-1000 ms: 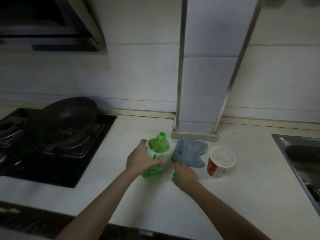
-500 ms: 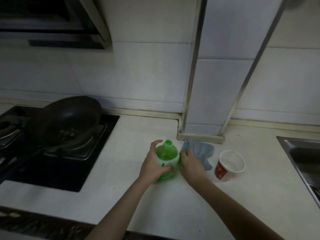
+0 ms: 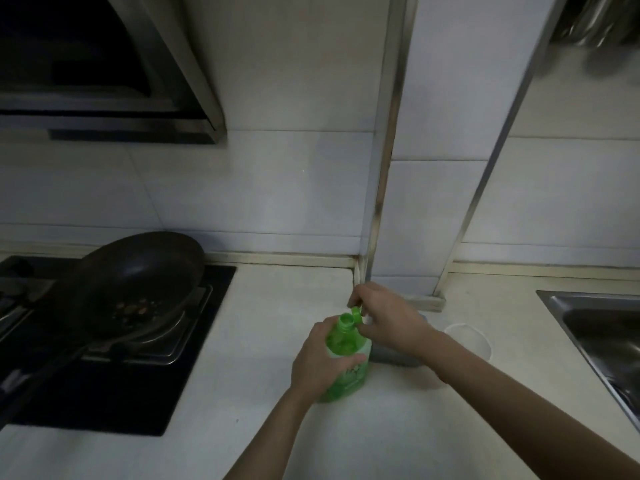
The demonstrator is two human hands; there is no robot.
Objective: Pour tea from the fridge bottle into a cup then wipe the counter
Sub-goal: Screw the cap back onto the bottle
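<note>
While the left hand (image 3: 320, 362) grips the upright bottle (image 3: 348, 358), right fingers (image 3: 360, 304) pinch the cap (image 3: 356, 315) beside its mouth; cup (image 3: 467, 341) lies rightward.

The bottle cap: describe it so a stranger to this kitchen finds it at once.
Start at the pale counter between the black stove and the steel sink. A green bottle stands there, gripped by the left hand. The cap is the small green piece pinched in the right hand beside the bottle's open mouth.
</note>
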